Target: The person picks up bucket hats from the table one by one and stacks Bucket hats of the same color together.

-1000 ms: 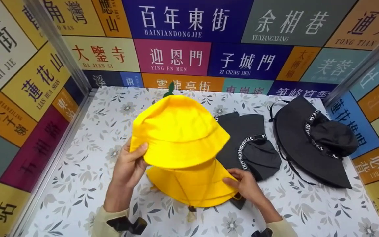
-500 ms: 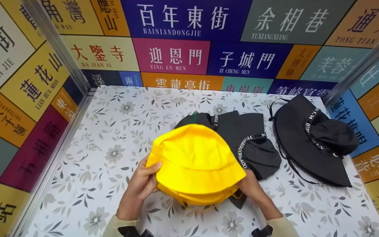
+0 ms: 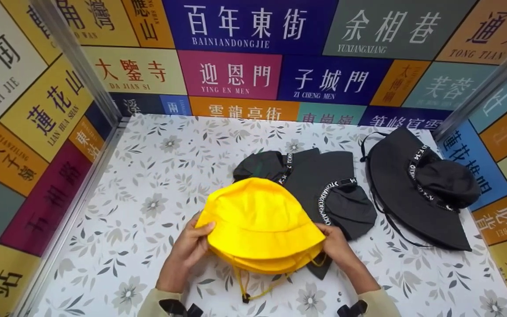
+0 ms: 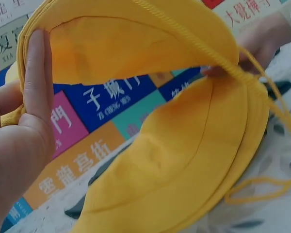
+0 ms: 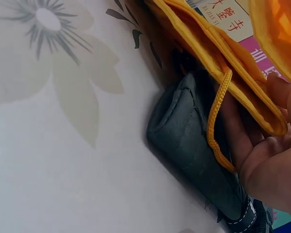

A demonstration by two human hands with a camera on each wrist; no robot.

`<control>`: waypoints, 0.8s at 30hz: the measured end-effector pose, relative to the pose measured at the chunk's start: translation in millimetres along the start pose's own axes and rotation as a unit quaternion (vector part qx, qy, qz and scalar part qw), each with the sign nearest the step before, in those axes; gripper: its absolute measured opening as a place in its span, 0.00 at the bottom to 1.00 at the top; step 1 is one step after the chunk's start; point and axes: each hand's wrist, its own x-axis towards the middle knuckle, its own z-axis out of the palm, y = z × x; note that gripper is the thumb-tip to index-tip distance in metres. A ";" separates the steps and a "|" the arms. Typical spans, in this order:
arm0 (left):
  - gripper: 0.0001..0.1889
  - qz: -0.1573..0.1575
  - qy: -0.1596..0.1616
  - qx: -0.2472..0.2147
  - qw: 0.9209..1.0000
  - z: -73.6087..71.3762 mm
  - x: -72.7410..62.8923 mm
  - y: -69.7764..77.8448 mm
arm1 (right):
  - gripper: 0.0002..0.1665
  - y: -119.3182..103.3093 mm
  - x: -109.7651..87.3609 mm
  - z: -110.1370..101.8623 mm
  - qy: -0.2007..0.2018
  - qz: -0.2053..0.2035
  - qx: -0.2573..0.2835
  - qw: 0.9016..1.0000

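Note:
A yellow bucket hat (image 3: 258,207) sits crown up over another yellow hat (image 3: 275,266), whose brim shows just below it. My left hand (image 3: 190,244) pinches the left side of the brims, thumb on top; in the left wrist view its fingers (image 4: 38,73) lie along the hat's inside. At the right side, my right hand (image 3: 336,242) grips the brim edge. The right wrist view shows its thumb above the yellow brim (image 5: 233,82) and fingers beneath. A yellow chin cord (image 3: 275,288) with a black toggle (image 3: 245,298) dangles below the front.
Black wide-brimmed hats lie behind and right of the yellow ones: one black hat (image 3: 258,164) partly covered, another (image 3: 350,211) overlapping it. A separate black hat (image 3: 447,185) with a cord rests farther right. Sign-printed panels (image 3: 236,75) wall in the flower-patterned table (image 3: 148,154).
The upper yellow hat, held by my left hand, has come down and to the right onto the lower one. Its green tip has dropped from sight, and the cord now hangs in front.

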 end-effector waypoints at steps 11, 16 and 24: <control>0.28 -0.030 0.120 0.156 0.980 -32.3 -2.4 -0.1 | 0.25 -1.6 2.0 1.3 0.015 0.049 0.022 0.998; 0.29 -0.047 0.131 0.208 0.968 -35.5 -0.4 1.6 | 0.28 -3.0 0.7 1.1 0.001 0.059 0.065 0.996; 0.25 -0.057 0.218 0.367 0.903 -31.0 4.5 -4.7 | 0.35 -1.6 2.3 -1.0 0.019 0.081 0.050 0.995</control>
